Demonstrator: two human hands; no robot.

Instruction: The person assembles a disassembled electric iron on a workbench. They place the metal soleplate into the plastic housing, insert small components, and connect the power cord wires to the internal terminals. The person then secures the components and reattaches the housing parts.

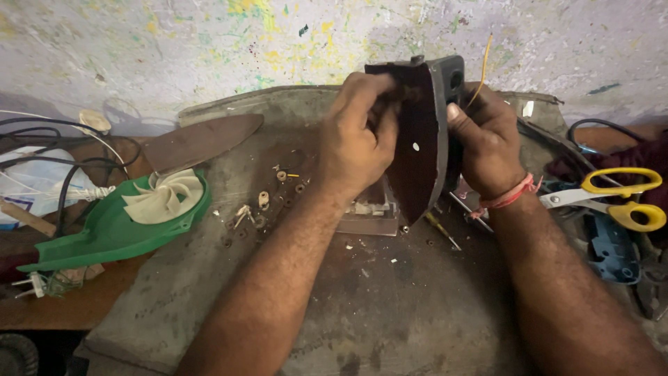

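1. Left hand (358, 143): fingers curled closed on the upper edge of the iron body (419, 139), held upright above the workbench (390, 306).
2. Right hand (487, 143): closed around its rear.
3. Progress: iron dismantled; soleplate (198, 141) detached, small washers and screws (261, 205) loose; reassembly outstanding.

white plastic package (28, 182) | far left, under black cables | blue label patch
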